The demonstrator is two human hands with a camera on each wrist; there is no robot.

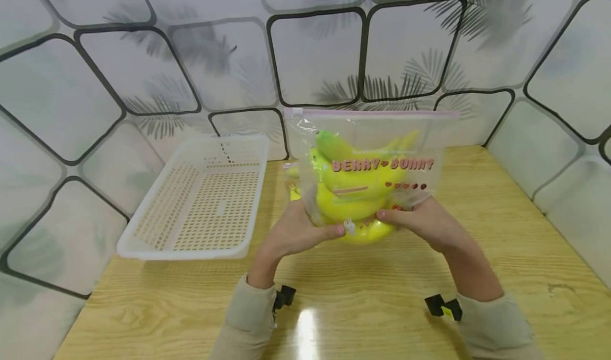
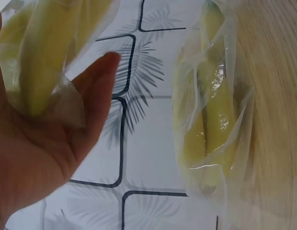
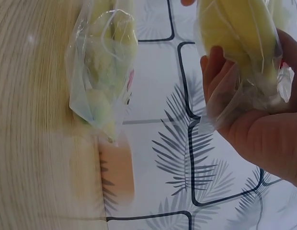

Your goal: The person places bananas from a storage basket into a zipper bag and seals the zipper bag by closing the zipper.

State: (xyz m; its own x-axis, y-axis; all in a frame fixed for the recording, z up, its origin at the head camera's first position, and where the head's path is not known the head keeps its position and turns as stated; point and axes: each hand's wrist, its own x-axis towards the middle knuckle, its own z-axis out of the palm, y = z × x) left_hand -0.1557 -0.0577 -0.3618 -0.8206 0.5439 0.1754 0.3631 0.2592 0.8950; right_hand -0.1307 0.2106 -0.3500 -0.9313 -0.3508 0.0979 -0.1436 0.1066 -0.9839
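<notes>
Both hands hold clear zip bag (image 1: 367, 158) upright above wooden table (image 1: 501, 243), mid-table. Left hand (image 1: 296, 233) and right hand (image 1: 425, 222) curl fingers round bag's lower edge, pinching plastic against yellow-green bananas (image 1: 353, 190) inside. White perforated basket (image 1: 200, 201) near, left. Tiled walls close on three sides; open tabletop right.
</notes>
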